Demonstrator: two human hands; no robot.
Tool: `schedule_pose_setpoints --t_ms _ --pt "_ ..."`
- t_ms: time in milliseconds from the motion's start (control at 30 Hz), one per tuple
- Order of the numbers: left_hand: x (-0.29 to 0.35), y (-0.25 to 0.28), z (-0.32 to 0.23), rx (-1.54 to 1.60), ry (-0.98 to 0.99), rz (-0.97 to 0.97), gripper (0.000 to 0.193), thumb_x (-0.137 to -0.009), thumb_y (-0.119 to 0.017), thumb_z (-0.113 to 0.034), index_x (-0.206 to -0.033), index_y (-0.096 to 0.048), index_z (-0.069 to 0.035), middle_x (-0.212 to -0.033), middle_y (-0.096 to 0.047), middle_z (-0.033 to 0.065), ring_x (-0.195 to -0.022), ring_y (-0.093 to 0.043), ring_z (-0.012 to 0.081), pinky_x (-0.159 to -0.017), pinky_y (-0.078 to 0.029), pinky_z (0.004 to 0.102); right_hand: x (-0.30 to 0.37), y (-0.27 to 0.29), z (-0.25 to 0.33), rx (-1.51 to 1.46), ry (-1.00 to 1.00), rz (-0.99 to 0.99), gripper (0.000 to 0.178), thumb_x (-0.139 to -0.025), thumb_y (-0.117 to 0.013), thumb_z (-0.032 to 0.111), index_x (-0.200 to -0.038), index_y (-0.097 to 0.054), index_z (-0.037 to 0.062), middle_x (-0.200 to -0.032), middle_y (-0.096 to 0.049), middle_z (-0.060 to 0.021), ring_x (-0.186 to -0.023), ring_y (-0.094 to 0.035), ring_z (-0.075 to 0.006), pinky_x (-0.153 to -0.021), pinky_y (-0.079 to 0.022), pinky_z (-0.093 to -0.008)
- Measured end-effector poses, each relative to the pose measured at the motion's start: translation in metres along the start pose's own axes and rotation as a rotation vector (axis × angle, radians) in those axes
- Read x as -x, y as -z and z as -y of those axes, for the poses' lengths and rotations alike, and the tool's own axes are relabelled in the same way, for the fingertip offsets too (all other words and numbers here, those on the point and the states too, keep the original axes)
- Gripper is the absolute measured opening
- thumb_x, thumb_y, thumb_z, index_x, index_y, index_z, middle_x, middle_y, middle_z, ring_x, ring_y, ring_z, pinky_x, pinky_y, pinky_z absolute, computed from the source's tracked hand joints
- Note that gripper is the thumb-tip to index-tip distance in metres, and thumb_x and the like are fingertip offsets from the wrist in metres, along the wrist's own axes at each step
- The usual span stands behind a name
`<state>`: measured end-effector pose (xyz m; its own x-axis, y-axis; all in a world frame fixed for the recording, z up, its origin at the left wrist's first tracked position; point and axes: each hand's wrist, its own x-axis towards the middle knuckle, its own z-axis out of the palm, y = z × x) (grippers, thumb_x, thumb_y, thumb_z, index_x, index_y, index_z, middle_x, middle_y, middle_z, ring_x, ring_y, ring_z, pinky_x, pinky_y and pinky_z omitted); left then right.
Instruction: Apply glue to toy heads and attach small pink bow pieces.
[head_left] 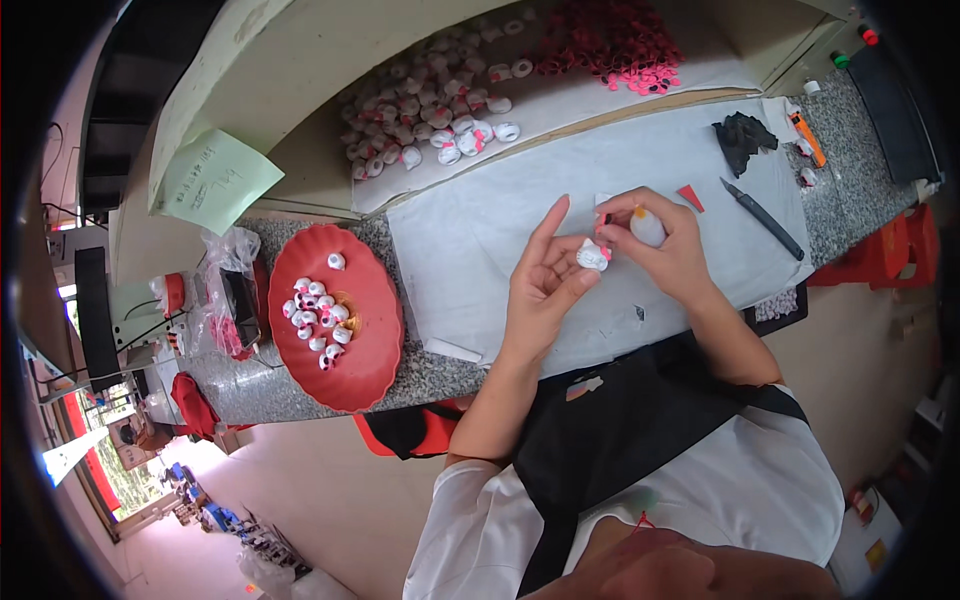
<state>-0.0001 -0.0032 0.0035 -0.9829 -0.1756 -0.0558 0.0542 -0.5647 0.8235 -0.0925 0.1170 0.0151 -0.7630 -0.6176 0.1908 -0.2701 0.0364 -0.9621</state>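
We guess the toys [326,302] in the red dish [378,300] are done, with many left on the shelf [560,98]. Over the desk [445,379], our left fingers [573,288] pinch one white toy [591,257]; our right fingers [680,222] clamp a bottle [649,229].

Figurine [592,256] above the sheet [460,240], bowl [382,320] leftward, knife [765,218] rightward.

Two bare hands — one left hand [545,285], one right hand [672,250]. One held small white piece with pink trim [592,257], one rounded translucent bottle [649,228], one scalloped red dish [378,290] with over ten white-and-pink pieces [326,302], one slim dark-grey knife [763,218], one tapered red scrap [690,198] — and two heaps, one white-and-pink [470,137], one flat pink [640,77], too overlapped to count.
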Motion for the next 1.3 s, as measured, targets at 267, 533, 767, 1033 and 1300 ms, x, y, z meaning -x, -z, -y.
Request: schedule_pose_setpoints --t_ms 267,533,767,1033,1300 --pt "0.006 0.002 0.004 -0.169 -0.241 -0.175 0.035 -0.068 -0.055 0.007 -0.102 -0.045 0.003 -0.099 -0.051 0.0139 -0.089 -0.050 0.0150 -0.076 -0.040 0.0230 0.015 0.002 0.005 -0.432 -0.191 -0.064 0.010 -0.066 -0.057 -0.002 -0.074 -0.051 -0.0014 -0.073 -0.054 -0.0098 -0.062 -0.051 -0.0139 -0.054 -0.041 -0.0233" --pt "0.004 0.007 0.010 -0.560 -0.448 -0.158 0.030 -0.070 -0.053 0.007 -0.099 -0.047 0.004 -0.100 -0.048 0.0146 -0.090 -0.049 0.0184 -0.073 -0.042 0.0248 0.016 -0.009 0.011 -0.437 -0.239 0.022 0.009 -0.066 -0.057 -0.002 -0.071 -0.050 -0.0016 -0.071 -0.052 -0.0093 -0.060 -0.050 -0.0135 -0.055 -0.040 -0.0238" --pt "0.005 0.005 0.009 -0.610 -0.453 -0.139 0.030 -0.069 -0.054 0.007 -0.098 -0.048 0.004 -0.101 -0.047 0.0155 -0.092 -0.048 0.0188 -0.073 -0.042 0.0255 0.016 -0.011 0.006 -0.478 -0.262 0.008 0.009 -0.066 -0.057 -0.002 -0.071 -0.050 -0.0010 -0.070 -0.051 -0.0078 -0.061 -0.048 -0.0119 -0.055 -0.038 -0.0227" --pt "0.007 0.003 0.003 -0.136 -0.287 -0.075 0.025 -0.070 -0.052 0.007 -0.095 -0.050 0.003 -0.100 -0.049 0.0139 -0.094 -0.048 0.0189 -0.079 -0.040 0.0274 0.014 -0.013 0.010 -0.380 -0.106 -0.095 0.018 -0.063 -0.062 0.002 -0.076 -0.051 -0.0008 -0.071 -0.051 -0.0069 -0.063 -0.048 -0.0113 -0.057 -0.038 -0.0214" --pt "0.008 0.007 0.000 -0.072 -0.196 0.015 0.023 -0.070 -0.052 0.007 -0.094 -0.051 0.004 -0.099 -0.051 0.0149 -0.093 -0.049 0.0201 -0.079 -0.041 0.0294 0.014 -0.010 0.008 -0.446 -0.244 0.122 0.026 -0.060 -0.064 0.002 -0.084 -0.056 -0.0004 -0.071 -0.053 -0.0020 -0.065 -0.047 -0.0080 -0.061 -0.039 -0.0215"
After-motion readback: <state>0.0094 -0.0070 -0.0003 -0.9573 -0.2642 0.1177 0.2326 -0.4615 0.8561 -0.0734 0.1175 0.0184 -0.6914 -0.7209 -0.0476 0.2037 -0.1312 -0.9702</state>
